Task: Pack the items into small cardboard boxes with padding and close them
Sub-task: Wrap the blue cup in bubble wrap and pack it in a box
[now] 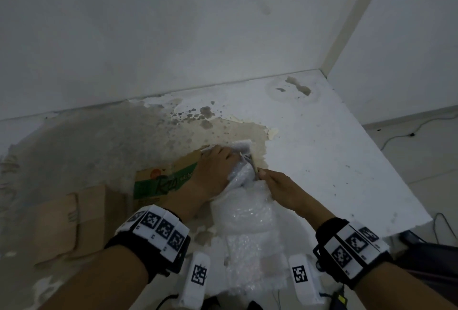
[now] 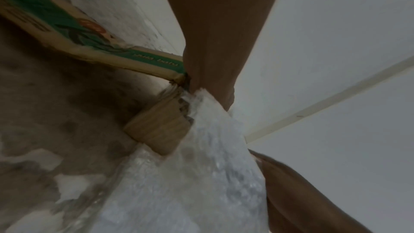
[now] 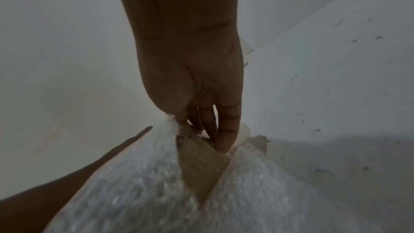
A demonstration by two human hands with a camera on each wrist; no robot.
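Bubble wrap (image 1: 250, 213) lay as a long strip from the near edge of the worktop (image 1: 322, 141) toward its middle, far end bunched at the mouth of a small cardboard box (image 1: 163, 180) with green print. Head view: left hand (image 1: 215, 168) sat over the box opening, fingers down on the wrap, probably pinning padding inside while steadying the box. Right hand (image 1: 280, 185) came in from the right, touching the wrap beside a thin tan flap edge, likely tucking padding past it. Another plain cardboard box (image 1: 71, 220) sat toward the left edge, apart from the hands. Worktop was stained and peeling around the box. Left wrist view: printed box side (image 2: 94, 42) ran up-left, a corrugated flap (image 2: 159, 128) folded outward beside the wrap (image 2: 201, 174); left hand (image 2: 210, 70) pressed where box corner and wrap met, its fingers hidden, so whether it was curled or flat I couldn't tell. Right wrist view: right hand (image 3: 197, 81) pointed down, fingers (image 3: 226, 137) fairly straight and close together, tips pushing against a cardboard flap (image 3: 201, 166) that showed through a gap in the wrap (image 3: 139, 183); pushing, not pinching. No packed item visible, hidden under the wrap or not in yet. Judgement: padding stage, closing not started.
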